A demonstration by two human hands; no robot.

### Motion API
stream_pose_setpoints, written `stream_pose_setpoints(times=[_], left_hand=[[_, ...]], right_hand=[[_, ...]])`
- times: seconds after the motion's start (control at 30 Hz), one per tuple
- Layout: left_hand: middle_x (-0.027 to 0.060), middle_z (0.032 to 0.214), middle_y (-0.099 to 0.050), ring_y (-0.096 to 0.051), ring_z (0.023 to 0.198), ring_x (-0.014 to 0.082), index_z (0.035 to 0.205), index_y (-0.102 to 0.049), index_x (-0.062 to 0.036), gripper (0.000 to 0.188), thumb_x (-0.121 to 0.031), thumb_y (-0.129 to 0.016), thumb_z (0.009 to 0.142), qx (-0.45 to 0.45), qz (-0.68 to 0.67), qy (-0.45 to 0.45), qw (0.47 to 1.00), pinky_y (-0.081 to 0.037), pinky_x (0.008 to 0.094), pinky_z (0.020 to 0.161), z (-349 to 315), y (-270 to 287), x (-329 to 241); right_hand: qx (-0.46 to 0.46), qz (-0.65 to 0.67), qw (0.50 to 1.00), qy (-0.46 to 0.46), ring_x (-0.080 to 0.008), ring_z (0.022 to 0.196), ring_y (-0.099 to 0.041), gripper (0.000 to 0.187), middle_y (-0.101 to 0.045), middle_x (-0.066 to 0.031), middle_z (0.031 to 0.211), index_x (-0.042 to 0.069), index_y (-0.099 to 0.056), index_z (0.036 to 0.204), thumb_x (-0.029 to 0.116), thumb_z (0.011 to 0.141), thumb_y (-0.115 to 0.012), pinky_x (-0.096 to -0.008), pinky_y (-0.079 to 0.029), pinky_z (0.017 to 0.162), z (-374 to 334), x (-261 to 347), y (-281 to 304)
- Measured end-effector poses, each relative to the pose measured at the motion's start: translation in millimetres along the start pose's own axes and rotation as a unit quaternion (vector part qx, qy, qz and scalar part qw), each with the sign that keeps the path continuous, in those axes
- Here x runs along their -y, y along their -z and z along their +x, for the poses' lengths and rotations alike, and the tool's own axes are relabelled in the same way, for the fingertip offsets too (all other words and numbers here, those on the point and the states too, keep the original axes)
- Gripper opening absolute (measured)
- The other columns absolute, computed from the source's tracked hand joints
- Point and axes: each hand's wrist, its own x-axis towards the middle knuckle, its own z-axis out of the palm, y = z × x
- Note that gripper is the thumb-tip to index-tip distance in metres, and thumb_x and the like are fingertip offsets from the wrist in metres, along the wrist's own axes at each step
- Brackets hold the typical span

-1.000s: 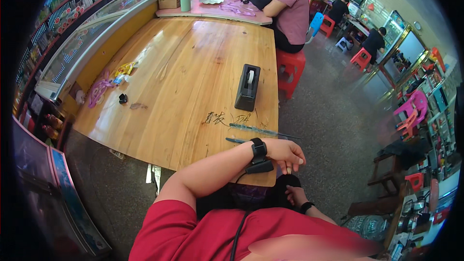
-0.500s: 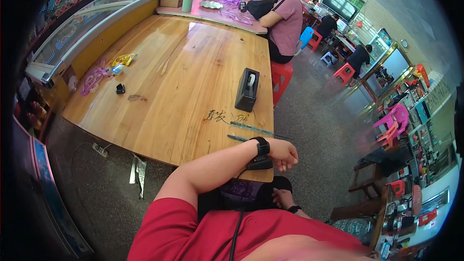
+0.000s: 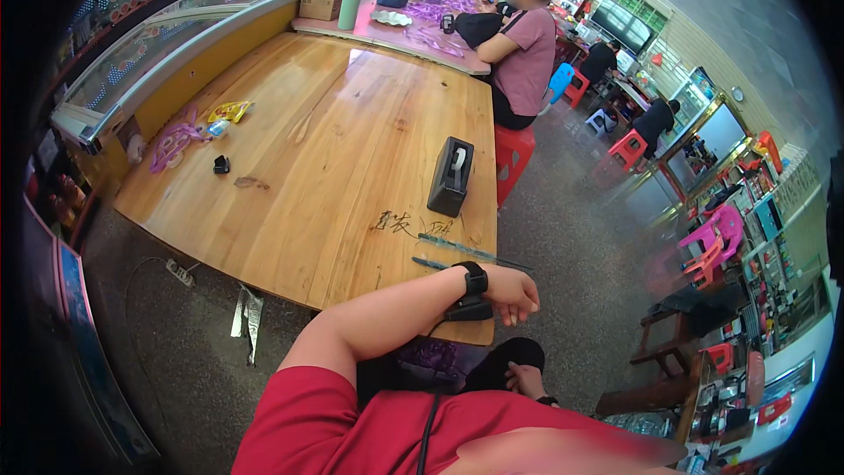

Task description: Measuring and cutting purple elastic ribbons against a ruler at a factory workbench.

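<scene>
Two slim, dark-green sticks [image 3: 448, 243] are lying at four o'clock on the glossy, honey-coloured wooden table [image 3: 334, 185], the upper one jutting past the right edge, the lower one disappearing near the forearm. Just beyond that edge, also at four o'clock, the left hand [image 3: 512, 293] is hanging palm-down, its fingers drooping in a loose bend, close together. A black wristwatch [image 3: 476, 280] is circling its wrist, and a flat, black plastic box [image 3: 468, 310] with a cable is resting just beside it on the near corner. At six o'clock from that hand, the right hand [image 3: 526, 380] is hovering by the dark trouser leg [image 3: 497, 369], fingers half-curling; whether they are pressing together, I cannot tell. A black, wedge-shaped tape dispenser [image 3: 449, 186] is standing at three o'clock. Shiny purple ribbons [image 3: 176, 142] are lying at nine o'clock, a crumpled yellow packet [image 3: 230, 112] at ten. At two o'clock, a person in a pink shirt [image 3: 532, 44] is sitting.
</scene>
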Motion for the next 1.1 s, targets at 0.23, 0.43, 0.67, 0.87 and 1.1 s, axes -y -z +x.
stream_pose_setpoints(times=[0.23, 0.43, 0.67, 0.87, 1.1], left_hand=[[0.0085, 0.100, -0.066, -0.068, 0.080, 0.0151, 0.132, -0.053, 0.0028, 0.038, -0.020, -0.055, 0.102, 0.016, -0.043, 0.013, 0.999, -0.058, 0.0270, 0.072, -4.3, 2.4, -3.0], [0.0067, 0.099, -0.064, -0.066, 0.077, 0.0143, 0.131, -0.054, 0.0032, 0.036, -0.018, -0.056, 0.102, 0.016, -0.076, 0.001, 0.997, -0.058, 0.0269, 0.072, 0.9, 5.1, 5.0], [0.0083, 0.095, -0.068, -0.069, 0.073, 0.0162, 0.125, -0.059, 0.0001, 0.032, -0.019, -0.058, 0.099, -0.027, -0.027, -0.048, 0.998, -0.058, 0.0279, 0.065, 7.0, 2.8, 16.5], [0.0084, 0.096, -0.068, -0.069, 0.075, 0.0150, 0.125, -0.059, 0.0018, 0.032, -0.016, -0.058, 0.099, -0.026, -0.006, -0.045, 0.999, -0.059, 0.0278, 0.070, -0.8, 1.6, 11.5], [0.0092, 0.095, -0.069, -0.070, 0.072, 0.0159, 0.121, -0.062, 0.0015, 0.029, -0.016, -0.058, 0.098, -0.048, -0.012, -0.066, 0.997, -0.059, 0.0278, 0.068, -4.9, -2.5, 12.6]], right_hand=[[-0.002, 0.016, 1.000, -0.006, -0.0145, 0.040, -0.048, 0.034, -0.059, -0.0059, 0.058, 0.002, -0.065, 0.088, 0.035, 0.098, -0.060, -0.0296, -0.036, 0.038, 2.2, -13.1, 10.7], [0.042, 0.037, 0.998, -0.011, -0.0154, 0.037, -0.048, 0.036, -0.058, -0.0072, 0.057, 0.003, -0.063, 0.088, 0.037, 0.098, -0.059, -0.0287, -0.037, 0.035, 2.6, 7.6, 4.8], [0.048, 0.014, 0.999, -0.012, -0.0154, 0.037, -0.049, 0.037, -0.059, -0.0077, 0.057, 0.002, -0.064, 0.089, 0.038, 0.097, -0.059, -0.0281, -0.037, 0.034, -0.6, 27.8, -4.0], [0.042, 0.026, 0.998, -0.032, -0.0146, 0.037, -0.049, 0.036, -0.060, -0.0071, 0.057, 0.002, -0.064, 0.090, 0.037, 0.098, -0.059, -0.0277, -0.036, 0.033, -13.6, 30.2, -9.7], [0.037, 0.040, 0.997, -0.052, -0.0142, 0.036, -0.048, 0.035, -0.060, -0.0069, 0.057, 0.003, -0.064, 0.090, 0.036, 0.097, -0.060, -0.0277, -0.035, 0.033, -30.5, 25.8, -19.8]])
